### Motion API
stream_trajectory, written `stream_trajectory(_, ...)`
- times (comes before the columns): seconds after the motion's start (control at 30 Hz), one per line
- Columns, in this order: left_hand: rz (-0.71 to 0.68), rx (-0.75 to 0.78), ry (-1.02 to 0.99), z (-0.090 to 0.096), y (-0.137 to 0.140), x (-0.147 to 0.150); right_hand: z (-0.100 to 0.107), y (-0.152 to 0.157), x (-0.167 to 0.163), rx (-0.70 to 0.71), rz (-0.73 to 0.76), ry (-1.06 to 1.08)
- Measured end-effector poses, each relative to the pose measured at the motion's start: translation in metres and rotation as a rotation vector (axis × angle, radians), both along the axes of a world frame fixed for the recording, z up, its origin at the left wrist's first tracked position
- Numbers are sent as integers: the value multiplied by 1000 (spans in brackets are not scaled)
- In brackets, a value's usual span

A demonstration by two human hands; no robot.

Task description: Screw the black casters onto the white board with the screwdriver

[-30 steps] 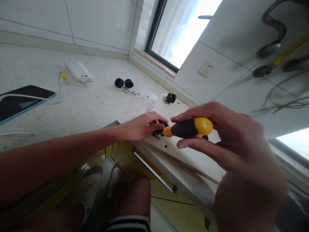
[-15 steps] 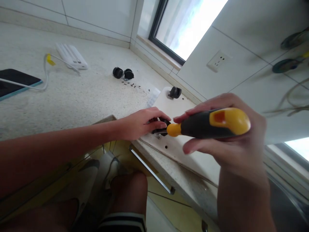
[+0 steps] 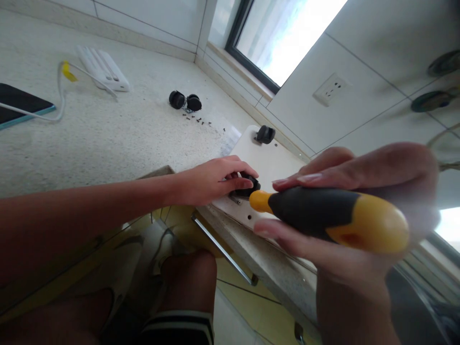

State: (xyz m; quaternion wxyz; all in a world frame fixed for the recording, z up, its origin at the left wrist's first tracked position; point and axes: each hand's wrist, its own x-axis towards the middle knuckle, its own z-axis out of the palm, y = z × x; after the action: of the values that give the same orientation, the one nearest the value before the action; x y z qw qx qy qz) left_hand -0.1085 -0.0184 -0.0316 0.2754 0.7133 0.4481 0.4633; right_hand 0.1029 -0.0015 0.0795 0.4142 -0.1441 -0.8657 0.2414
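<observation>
My right hand (image 3: 359, 206) is closed around a screwdriver (image 3: 316, 211) with a yellow and dark grey handle. Its shaft points left, toward a black caster wheel (image 3: 253, 184), and the tip is hidden. The fingers of my left hand (image 3: 219, 179) grip that caster against a white board (image 3: 278, 160). Another black caster (image 3: 265, 134) stands at the board's far corner. Bare screw holes show in the board near my left hand.
Two loose casters (image 3: 185, 101) lie on the speckled countertop (image 3: 118, 143), with several small dark screws (image 3: 199, 120) beside them. Farther left are a white power bank (image 3: 104, 69), a cable and a dark phone (image 3: 23, 103). A drawer handle (image 3: 223, 249) juts out below the counter edge.
The screwdriver handle has turned, and my right hand has come closer to the camera with its fingers shifted along the grip. My left hand keeps its hold on the caster.
</observation>
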Motion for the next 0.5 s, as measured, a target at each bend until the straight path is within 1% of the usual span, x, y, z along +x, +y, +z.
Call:
stream_trajectory(0.07,-1,-3,-2,0,0,0,3,-3,-1,51,-62,-37)
stream_trajectory(0.13,-8,-7,0,1,-1,0,12,0,6,68,-30,-149)
stream_trajectory(0.17,-13,-7,0,1,-1,0,18,4,12,62,18,-218)
stream_trajectory(0.23,-11,-5,-6,1,-1,-1,27,11,21,23,168,-342)
stream_trajectory(0.27,-7,-1,-10,0,-1,-1,28,14,23,-5,233,-398)
stream_trajectory(0.3,-8,1,-10,-1,-1,-1,28,15,23,-22,264,-405)
stream_trajectory(0.33,-11,1,-10,-1,-1,-1,24,13,21,-27,248,-383)
stream_trajectory(0.43,-7,4,-15,-3,0,-1,8,0,8,52,-1,-56)
stream_trajectory(0.47,-4,8,-19,-4,0,-1,4,-4,5,76,-59,-12)
stream_trajectory(0.5,-3,11,-24,-4,0,-1,3,-7,4,90,-81,-20)
